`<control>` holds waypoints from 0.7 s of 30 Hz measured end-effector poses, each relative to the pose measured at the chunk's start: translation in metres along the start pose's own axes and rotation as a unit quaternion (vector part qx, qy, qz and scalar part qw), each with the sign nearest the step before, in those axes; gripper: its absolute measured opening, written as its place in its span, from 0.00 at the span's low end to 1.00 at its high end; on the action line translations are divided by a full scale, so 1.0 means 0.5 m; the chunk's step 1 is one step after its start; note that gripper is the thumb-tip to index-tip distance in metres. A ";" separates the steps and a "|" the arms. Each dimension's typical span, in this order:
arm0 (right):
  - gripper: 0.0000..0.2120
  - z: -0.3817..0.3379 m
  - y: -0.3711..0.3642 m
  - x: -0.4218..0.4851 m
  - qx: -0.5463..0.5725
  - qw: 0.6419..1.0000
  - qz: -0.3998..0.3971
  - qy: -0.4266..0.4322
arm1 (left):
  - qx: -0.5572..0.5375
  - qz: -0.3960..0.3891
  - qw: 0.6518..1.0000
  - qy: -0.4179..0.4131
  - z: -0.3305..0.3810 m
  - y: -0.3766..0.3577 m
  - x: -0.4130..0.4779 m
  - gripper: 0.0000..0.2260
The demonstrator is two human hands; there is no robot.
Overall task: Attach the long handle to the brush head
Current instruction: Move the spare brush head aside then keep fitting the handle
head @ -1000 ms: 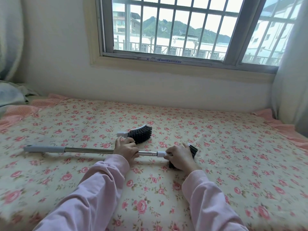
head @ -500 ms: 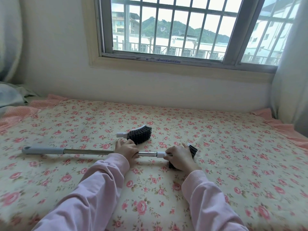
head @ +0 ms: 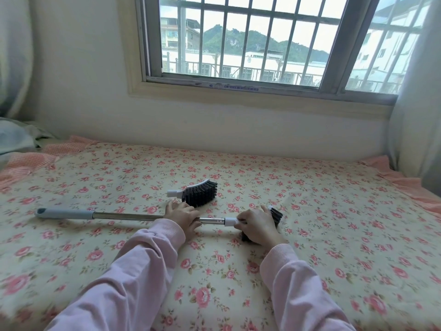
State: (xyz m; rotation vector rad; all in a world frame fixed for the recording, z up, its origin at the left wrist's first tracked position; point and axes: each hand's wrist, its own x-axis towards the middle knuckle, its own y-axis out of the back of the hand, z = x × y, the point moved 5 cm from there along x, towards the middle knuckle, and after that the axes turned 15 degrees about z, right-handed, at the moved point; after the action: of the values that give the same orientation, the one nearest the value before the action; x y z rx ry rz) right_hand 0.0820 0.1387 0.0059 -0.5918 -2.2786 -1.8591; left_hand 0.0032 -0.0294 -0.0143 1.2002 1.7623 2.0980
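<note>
2 hands in pale pink sleeves work low over a bed covered with a cream sheet printed with pink roses. The long handle lies flat on the sheet and runs left to right, its grey plastic end far out to the left and its bare metal shaft pointing right. The left hand sits on the shaft near its right end, its grip clenched around the metal with the fingers curled over the top. The right hand covers the brush head, its grip grasping it from above, so only a patch of black bristles shows past the knuckles on the far side. Between the 2 hands a white collar joins the end of the shaft to the brush head; whether it is fully seated cannot be told. A second brush, with a white back and black bristles, lies on the sheet just beyond the left hand, apart from the handle. A barred window fills the wall behind the bed, a curtain hangs at its right, and a pillow shows at the left edge.
</note>
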 end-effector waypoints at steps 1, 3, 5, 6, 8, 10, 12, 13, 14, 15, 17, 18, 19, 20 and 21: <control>0.08 0.000 0.000 0.000 0.001 1.000 0.000 0.000 | 0.000 -0.011 1.000 -0.003 0.001 0.001 0.001 0.13; 0.08 0.000 0.001 0.000 0.002 1.000 0.003 0.002 | -0.003 -0.017 1.000 -0.009 0.001 0.002 0.005 0.12; 0.08 -0.001 0.001 0.001 0.001 1.000 0.003 0.004 | -0.020 -0.003 1.000 -0.013 0.005 0.011 0.008 0.09; 0.09 -0.001 0.001 0.002 0.000 1.000 0.002 0.004 | -0.022 0.031 0.999 -0.034 0.012 0.019 0.006 0.05; 0.09 -0.001 0.001 0.002 -0.001 1.000 0.002 0.004 | 0.005 0.090 0.994 -0.068 0.012 0.031 0.004 0.06; 0.08 0.000 0.000 0.003 -0.005 1.000 0.000 0.004 | 0.022 0.095 0.993 -0.073 0.010 0.031 -0.003 0.12; 0.08 0.000 -0.001 0.002 -0.005 1.000 0.003 0.002 | 0.027 0.110 0.992 -0.060 0.007 0.023 -0.004 0.13; 0.08 0.000 -0.001 0.002 -0.004 1.000 0.004 0.002 | 0.025 0.107 0.992 -0.057 0.008 0.019 -0.004 0.13; 0.08 0.001 -0.001 0.002 -0.003 1.000 0.005 0.004 | 0.019 0.089 0.995 -0.050 0.007 0.016 -0.004 0.12; 0.08 -0.001 0.001 0.002 -0.003 1.000 0.007 0.005 | 0.004 0.072 0.997 -0.041 0.007 0.016 -0.004 0.10; 0.08 -0.001 0.001 0.002 -0.004 1.000 0.007 0.005 | -0.005 0.033 0.999 -0.007 0.006 0.012 -0.003 0.10; 0.08 -0.001 0.001 0.001 -0.005 1.000 0.007 0.004 | 0.006 0.021 1.000 -0.006 0.005 0.007 -0.005 0.12; 0.09 0.000 0.001 0.001 -0.006 1.000 0.005 0.003 | 0.013 0.011 1.000 -0.007 0.005 0.003 -0.005 0.14; 0.08 0.000 0.001 0.001 -0.006 1.000 0.005 0.003 | 0.017 0.002 1.000 -0.008 0.005 0.001 -0.004 0.14; 0.08 -0.002 0.002 0.001 -0.005 1.000 0.005 0.005 | 0.020 -0.003 1.000 -0.004 0.003 0.000 -0.003 0.14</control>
State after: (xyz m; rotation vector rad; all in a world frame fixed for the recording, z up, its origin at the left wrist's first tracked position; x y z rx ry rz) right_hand 0.0816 0.1382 0.0073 -0.5925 -2.2577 -1.8657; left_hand 0.0053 -0.0289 -0.0152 1.2100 1.8104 2.0599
